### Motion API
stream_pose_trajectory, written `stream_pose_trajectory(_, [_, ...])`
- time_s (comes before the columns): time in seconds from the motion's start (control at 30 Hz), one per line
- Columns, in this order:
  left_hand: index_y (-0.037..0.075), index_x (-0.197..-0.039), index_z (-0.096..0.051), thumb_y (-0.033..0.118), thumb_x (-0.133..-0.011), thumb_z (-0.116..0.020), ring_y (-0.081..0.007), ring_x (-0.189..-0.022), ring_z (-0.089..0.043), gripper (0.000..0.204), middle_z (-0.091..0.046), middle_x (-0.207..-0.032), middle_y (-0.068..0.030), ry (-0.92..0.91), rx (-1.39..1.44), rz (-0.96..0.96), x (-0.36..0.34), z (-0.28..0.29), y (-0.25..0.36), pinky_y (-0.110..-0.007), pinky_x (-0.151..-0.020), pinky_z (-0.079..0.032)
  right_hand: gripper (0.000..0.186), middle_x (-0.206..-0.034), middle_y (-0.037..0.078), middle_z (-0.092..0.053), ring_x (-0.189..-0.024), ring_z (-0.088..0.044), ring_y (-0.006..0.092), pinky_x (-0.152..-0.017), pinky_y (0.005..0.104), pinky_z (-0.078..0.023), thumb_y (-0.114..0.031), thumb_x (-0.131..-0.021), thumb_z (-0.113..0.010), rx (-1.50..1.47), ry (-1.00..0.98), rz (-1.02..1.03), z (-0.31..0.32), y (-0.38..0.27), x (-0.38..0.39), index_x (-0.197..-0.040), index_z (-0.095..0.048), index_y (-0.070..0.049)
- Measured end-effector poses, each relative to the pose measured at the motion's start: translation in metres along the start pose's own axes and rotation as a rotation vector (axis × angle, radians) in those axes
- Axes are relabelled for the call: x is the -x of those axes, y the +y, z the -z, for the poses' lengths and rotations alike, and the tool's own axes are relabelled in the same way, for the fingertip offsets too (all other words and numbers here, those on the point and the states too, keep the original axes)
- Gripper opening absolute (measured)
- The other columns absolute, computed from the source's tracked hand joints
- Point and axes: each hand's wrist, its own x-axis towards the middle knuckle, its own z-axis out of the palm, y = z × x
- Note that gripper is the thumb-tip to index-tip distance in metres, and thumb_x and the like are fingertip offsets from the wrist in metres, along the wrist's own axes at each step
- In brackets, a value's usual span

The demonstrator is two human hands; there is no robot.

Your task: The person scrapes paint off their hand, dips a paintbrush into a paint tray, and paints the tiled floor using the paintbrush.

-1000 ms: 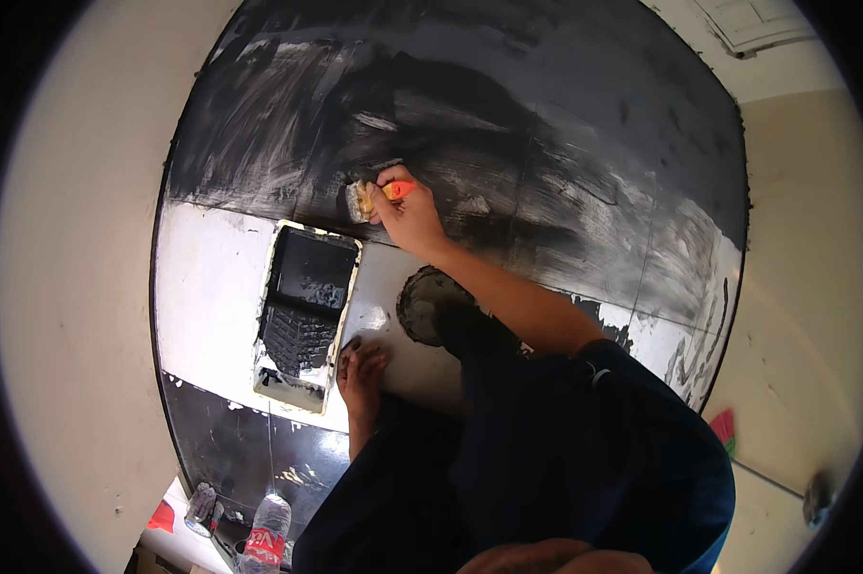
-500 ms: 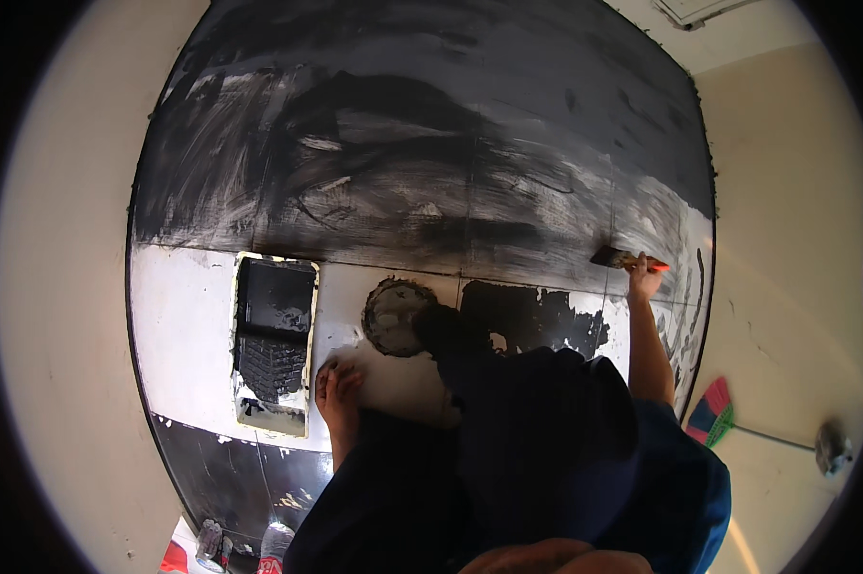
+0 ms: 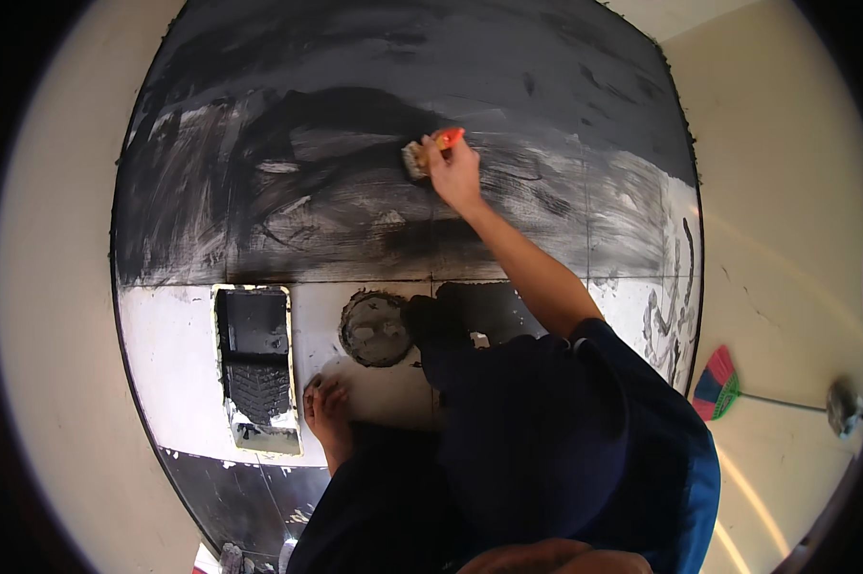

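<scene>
My right hand grips a paintbrush with an orange-red handle, its pale bristles at the black-smeared floor. The arm reaches forward across the middle. Streaks of thin black paint over a lighter base lie around the brush, while farther off the coat is more even and dark. My left hand rests on the white tiles, fingers bent and slightly apart, holding nothing. Just left of it lies a long paint tray with a pale, spattered rim and black paint over its ridged slope.
A round grey disc with a crusted dark edge sits in the white strip, beside my dark-clad leg. A broom with pink and green bristles lies at the right. Black-painted tiles also lie near, at lower left.
My right hand has swept the paintbrush from the right side leftward and farther away, to the middle of the black area. My left hand stays by the tray. The view has shifted slightly.
</scene>
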Motion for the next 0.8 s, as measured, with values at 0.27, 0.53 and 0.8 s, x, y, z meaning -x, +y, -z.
stream_pose_trajectory(0.27, [0.004,-0.137,-0.049,0.027,-0.105,-0.054,-0.0249,-0.099,-0.067,0.04,-0.064,-0.121,-0.0168,0.101,0.023,0.042,0.001,0.002,-0.002,-0.036,-0.082,-0.055,0.021,-0.094,0.012,-0.067,-0.073,-0.07,0.0199,-0.066,0.03,-0.064,-0.015,-0.095,-0.073,-0.595,0.13,-0.53,0.031,0.086,-0.089,-0.099,-0.062,0.003])
stream_pose_trajectory(0.53, [0.005,-0.129,-0.056,0.026,-0.102,-0.06,-0.0233,-0.084,-0.068,0.035,-0.069,-0.108,-0.0134,0.244,-0.008,0.097,-0.012,-0.012,-0.002,-0.033,-0.074,-0.054,0.021,-0.079,0.01,-0.067,-0.07,-0.067,0.0247,-0.069,0.0364,-0.055,-0.018,-0.091,-0.072,0.312,0.564,-0.045,0.331,0.221,-0.132,-0.095,-0.058,-0.003])
stream_pose_trajectory(0.8, [0.005,-0.131,-0.055,0.022,-0.1,-0.058,-0.0242,-0.078,-0.069,0.035,-0.069,-0.11,-0.0159,0.256,-0.064,0.079,-0.002,-0.017,0.007,-0.031,-0.07,-0.056,0.025,-0.101,0.025,-0.063,-0.084,-0.065,0.0466,-0.075,0.0546,-0.054,-0.02,-0.091,-0.066,0.826,0.037,0.154,0.177,0.136,-0.12,-0.11,-0.056,-0.007])
